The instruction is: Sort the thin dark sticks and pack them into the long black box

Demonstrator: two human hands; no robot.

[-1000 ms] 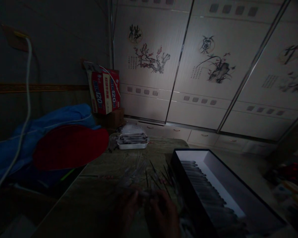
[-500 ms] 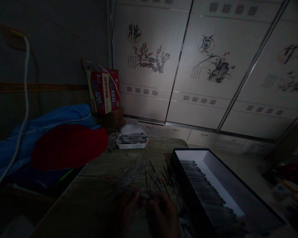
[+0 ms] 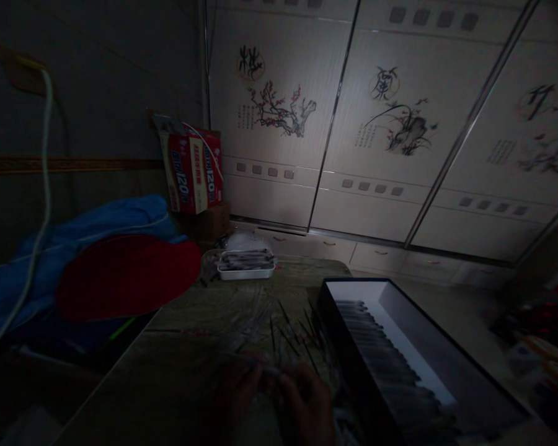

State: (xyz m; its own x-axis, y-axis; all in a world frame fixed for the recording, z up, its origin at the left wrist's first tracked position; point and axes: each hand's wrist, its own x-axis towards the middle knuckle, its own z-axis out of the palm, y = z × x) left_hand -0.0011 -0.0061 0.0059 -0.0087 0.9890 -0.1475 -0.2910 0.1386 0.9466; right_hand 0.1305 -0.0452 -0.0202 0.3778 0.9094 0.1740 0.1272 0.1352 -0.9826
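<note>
My left hand and my right hand are close together over the near part of the wooden table. Their fingertips pinch a slim, pale pen part that lies roughly level between them. Dimness and blur hide its details. Just beyond the hands are scattered thin dark pen refills and clear pen barrels. To the right, a long black box with a white inside holds a row of many dark-tipped pens.
At the table's far edge stands a white tray full of thin sticks, beside a clear plastic bag. A red stool top or cushion and blue cloth are on the left. A red carton stands before the sliding wardrobe.
Both hands stay in nearly the same place, with the fingers shifting slightly around the pen part. The whole view has moved a little.
</note>
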